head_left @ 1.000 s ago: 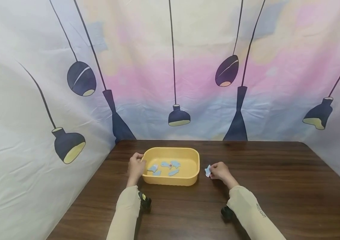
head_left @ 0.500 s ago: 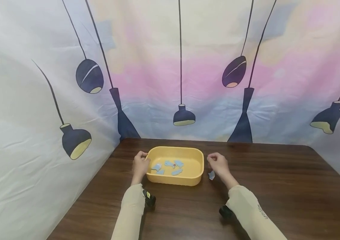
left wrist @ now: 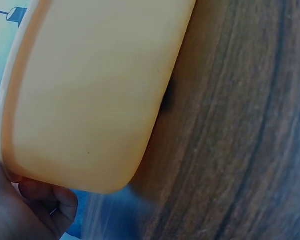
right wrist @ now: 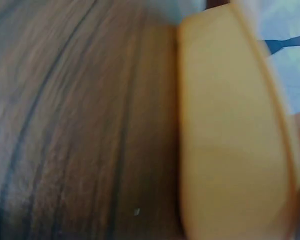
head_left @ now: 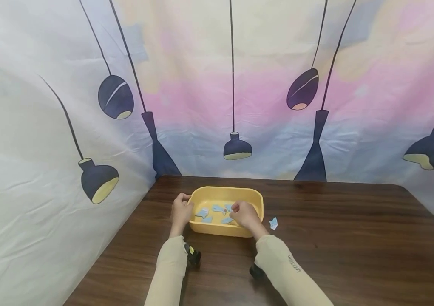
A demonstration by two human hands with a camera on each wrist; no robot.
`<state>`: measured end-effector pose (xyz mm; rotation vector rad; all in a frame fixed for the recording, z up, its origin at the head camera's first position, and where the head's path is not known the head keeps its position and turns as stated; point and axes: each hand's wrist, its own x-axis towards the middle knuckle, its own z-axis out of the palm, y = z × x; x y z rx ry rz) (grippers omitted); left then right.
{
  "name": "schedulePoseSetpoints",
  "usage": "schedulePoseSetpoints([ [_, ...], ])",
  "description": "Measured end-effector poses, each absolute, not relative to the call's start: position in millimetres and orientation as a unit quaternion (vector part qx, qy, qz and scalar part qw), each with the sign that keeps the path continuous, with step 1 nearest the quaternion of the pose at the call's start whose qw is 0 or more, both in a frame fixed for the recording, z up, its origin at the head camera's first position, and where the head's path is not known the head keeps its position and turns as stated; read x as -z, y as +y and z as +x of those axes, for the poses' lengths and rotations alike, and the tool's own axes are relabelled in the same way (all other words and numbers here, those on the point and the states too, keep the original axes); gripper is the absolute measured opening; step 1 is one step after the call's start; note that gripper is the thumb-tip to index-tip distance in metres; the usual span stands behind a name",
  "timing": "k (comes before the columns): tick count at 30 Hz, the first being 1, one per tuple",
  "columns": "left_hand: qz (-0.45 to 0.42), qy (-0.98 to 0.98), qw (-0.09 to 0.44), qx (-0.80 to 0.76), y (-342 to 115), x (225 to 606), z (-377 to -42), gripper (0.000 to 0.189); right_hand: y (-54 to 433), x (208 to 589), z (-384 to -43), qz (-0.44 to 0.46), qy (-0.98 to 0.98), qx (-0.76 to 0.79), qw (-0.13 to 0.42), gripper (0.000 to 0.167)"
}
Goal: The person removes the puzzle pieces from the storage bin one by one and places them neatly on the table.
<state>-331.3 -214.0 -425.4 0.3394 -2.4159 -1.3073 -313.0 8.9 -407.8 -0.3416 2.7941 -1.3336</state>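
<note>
A yellow plastic tub (head_left: pixel 217 229) stands on the table, with several flat, irregular light blue pieces (head_left: pixel 202 213) lying inside, like puzzle pieces. My left hand (head_left: pixel 180 213) grips the tub's left rim; in the left wrist view, its curled fingers (left wrist: pixel 65 202) show at the tub's corner. My right hand (head_left: pixel 245 213) is over the right half of the tub, fingers loosely bent, with nothing visible held. Its fingertips are near two pieces, which it partly hides. One more light blue piece (head_left: pixel 273 223) lies on the table just right of the tub.
The dark wooden table (head_left: pixel 354 238) extends to the right and in front of the tub. Behind it hangs a cloth backdrop (head_left: pixel 270 106) printed with lamps. Black wrist cameras (head_left: pixel 193 256) sit under both sleeves. The right wrist view is blurred.
My right hand set the light blue piece on the table right of the tub, let it go, then moved left over the tub. My left hand keeps its grip on the rim.
</note>
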Motion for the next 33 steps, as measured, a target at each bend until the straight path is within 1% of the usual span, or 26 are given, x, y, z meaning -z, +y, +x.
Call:
schedulePoseSetpoints([
  [3, 0.12, -0.854, 0.188, 0.469, -212, 426, -330, 0.027, 9, 409, -317, -0.111, 0.918, 0.38, 0.035, 0.031],
  [8, 0.121, -0.853, 0.183, 0.474, -211, 428, -330, 0.027, 9, 410, -324, -0.138, 0.918, 0.359, 0.095, 0.034],
  [16, 0.124, -0.854, 0.172, 0.475, -206, 429, -333, 0.026, 12, 411, -328, -0.138, 0.912, 0.365, 0.127, 0.031],
  [20, 0.109, -0.841, 0.183, 0.497, -208, 431, -333, 0.027, 10, 413, -329, -0.127, 0.919, 0.35, 0.126, 0.024],
  [25, 0.109, -0.83, 0.197, 0.511, -212, 429, -330, 0.027, 4, 413, -329, -0.116, 0.929, 0.331, 0.117, 0.008],
  [29, 0.119, -0.834, 0.193, 0.504, -214, 428, -328, 0.027, 2, 411, -326, -0.117, 0.929, 0.33, 0.123, 0.006],
  [33, 0.12, -0.834, 0.194, 0.502, -212, 429, -330, 0.027, 6, 410, -324, -0.123, 0.924, 0.341, 0.118, 0.007],
])
